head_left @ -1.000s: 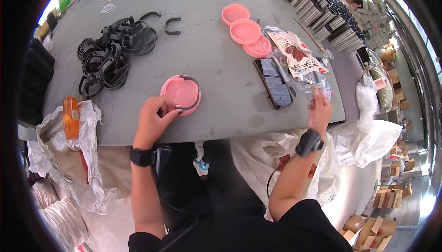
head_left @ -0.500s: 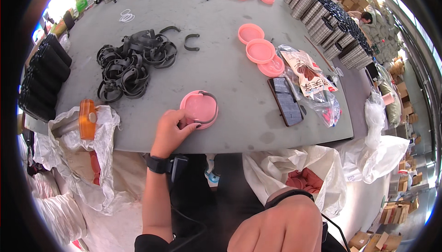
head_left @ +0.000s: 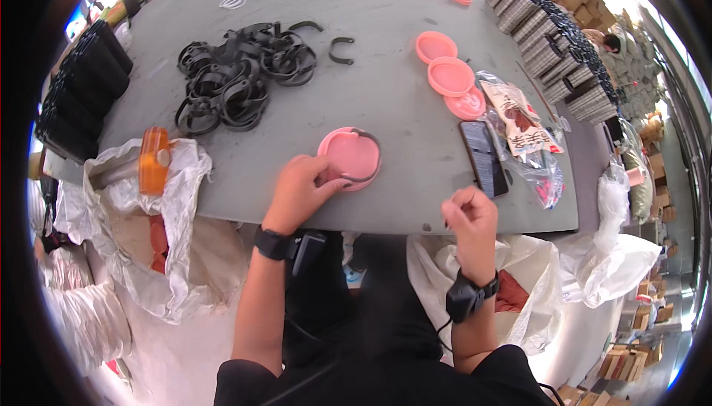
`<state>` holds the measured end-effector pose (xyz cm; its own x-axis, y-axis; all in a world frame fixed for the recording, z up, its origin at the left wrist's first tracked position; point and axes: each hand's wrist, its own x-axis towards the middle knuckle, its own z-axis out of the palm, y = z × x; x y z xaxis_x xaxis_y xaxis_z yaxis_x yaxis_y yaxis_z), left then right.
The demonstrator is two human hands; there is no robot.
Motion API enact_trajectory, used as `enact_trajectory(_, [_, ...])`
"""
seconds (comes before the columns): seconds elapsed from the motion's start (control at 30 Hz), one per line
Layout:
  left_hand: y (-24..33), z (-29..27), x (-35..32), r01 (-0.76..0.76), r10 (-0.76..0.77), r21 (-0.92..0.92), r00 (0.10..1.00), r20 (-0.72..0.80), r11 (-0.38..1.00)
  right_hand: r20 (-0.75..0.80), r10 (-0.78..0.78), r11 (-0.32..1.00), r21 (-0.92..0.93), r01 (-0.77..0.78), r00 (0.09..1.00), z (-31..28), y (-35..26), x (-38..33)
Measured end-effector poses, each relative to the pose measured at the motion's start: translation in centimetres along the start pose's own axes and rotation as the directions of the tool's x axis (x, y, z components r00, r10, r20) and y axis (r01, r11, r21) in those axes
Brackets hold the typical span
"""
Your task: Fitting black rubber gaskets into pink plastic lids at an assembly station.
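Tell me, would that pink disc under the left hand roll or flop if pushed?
Probably neither. The pink disc lies flat on the table, so it would likely slide. It looks like rigid, light plastic. The left hand steadies it by its edge.

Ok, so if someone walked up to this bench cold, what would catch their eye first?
Probably the pink round lid near the front edge of the grey table, with the left hand resting on it and a black band along its right rim. Next, the tangled heap of black rings at the back left, and the row of pink lids to the right. The right hand hovers curled at the table edge.
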<state>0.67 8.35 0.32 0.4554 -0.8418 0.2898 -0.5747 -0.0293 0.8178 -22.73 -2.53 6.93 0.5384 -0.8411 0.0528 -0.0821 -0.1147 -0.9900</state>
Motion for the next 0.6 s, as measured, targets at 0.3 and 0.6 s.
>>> enact_trajectory(0.3, [-0.6, 0.2, 0.1, -0.035, 0.036, 0.116, 0.999, -0.007, 0.993, 0.107, -0.190, 0.908, -0.360, 0.216, 0.976, 2.4, 4.5, 10.2])
enact_trajectory(0.6, [2.1, 3.8, 0.7, -0.021, 0.122, 0.461, 0.974, -0.190, 0.887, 0.111, -0.065, 0.986, -0.146, 0.081, 0.992, 6.5, 7.6, 12.5])
